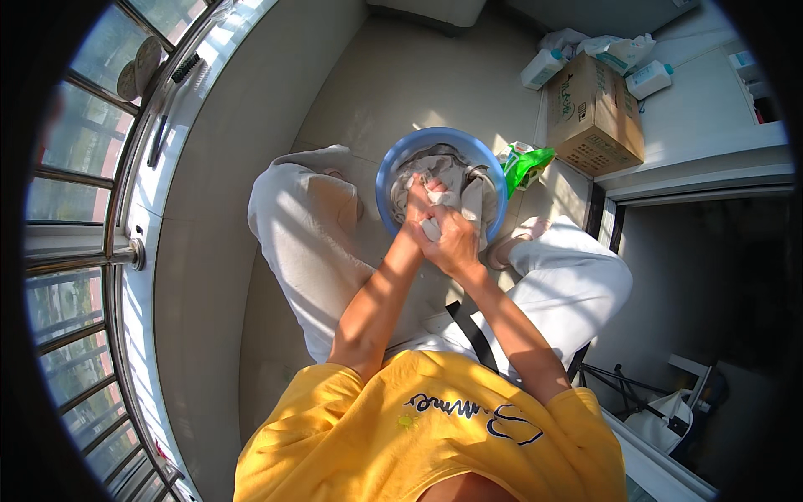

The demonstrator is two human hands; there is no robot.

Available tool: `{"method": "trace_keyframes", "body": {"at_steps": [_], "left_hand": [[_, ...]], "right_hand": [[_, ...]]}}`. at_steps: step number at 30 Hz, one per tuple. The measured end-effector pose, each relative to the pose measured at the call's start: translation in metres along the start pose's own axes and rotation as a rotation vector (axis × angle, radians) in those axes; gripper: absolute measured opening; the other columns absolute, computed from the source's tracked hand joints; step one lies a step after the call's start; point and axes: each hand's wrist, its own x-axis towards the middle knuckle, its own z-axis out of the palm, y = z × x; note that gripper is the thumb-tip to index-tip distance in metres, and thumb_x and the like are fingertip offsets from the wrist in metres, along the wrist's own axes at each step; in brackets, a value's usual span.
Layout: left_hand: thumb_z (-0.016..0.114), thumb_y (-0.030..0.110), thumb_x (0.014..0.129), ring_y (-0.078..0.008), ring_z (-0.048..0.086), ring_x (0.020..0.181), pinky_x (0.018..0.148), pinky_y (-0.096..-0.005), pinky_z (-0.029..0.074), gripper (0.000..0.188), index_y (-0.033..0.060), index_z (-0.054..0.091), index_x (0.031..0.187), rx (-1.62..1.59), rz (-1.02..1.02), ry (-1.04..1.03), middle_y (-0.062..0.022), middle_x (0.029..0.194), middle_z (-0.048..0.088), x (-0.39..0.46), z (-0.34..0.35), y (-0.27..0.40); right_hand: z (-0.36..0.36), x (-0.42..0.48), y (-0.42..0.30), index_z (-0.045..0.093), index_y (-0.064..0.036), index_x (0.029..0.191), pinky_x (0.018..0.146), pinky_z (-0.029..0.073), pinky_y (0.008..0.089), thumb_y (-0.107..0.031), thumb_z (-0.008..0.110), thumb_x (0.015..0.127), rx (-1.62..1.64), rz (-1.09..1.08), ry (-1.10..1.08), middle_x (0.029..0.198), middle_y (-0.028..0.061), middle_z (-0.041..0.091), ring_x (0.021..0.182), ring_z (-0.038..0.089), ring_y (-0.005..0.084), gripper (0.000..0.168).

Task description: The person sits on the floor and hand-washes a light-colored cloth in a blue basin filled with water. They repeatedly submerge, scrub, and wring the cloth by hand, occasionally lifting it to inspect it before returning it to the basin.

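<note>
A round blue plastic basin (388, 164) stands on the tiled floor between my feet. Light greyish cloth (446, 164) lies bunched inside it. Over the near part of the basin, my left hand (419, 199) and my right hand (454, 237) are pressed together, with a bunched part of the pale cloth gripped between them. The fingers of my left hand are curled at the cloth, and my right hand is closed around another bit of it. How far the held part joins the rest in the basin cannot be told.
Right of the basin lies a green and white plastic packet (526, 167). Beyond it stands a cardboard box (584, 116) with plastic bags (618, 53) on top and white bottles (650, 80) beside it. A brush (186, 68) rests on the windowsill at left. At lower right is a folding frame (633, 383).
</note>
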Motion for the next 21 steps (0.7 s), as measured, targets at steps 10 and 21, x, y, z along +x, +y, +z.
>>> {"method": "trace_keyframes", "body": {"at_steps": [10,21], "left_hand": [[0.033,0.055,0.089,-0.0162,0.045,0.055,0.051,-0.0299,0.042,0.048,0.0103,0.040,0.073,-0.239,-0.170,0.162,-0.0023,0.063,0.045,-0.022,0.028,-0.003],[0.035,0.048,0.091,-0.0126,0.045,0.056,0.050,-0.0243,0.039,0.043,0.0142,0.041,0.064,-0.235,-0.200,0.091,0.0015,0.059,0.043,-0.017,0.034,0.003]], "right_hand": [[-0.006,0.012,-0.018,0.062,-0.009,0.081,0.065,0.045,0.0350,-0.018,0.065,0.074,0.062,0.156,0.189,0.079,0.0087,0.055,0.077,0.056,0.0266,0.012],[0.014,-0.001,0.001,0.054,-0.003,0.066,0.059,0.045,0.0374,-0.014,0.063,0.074,0.121,0.034,0.217,0.074,0.0102,0.054,0.070,0.057,0.0296,0.016]]}}
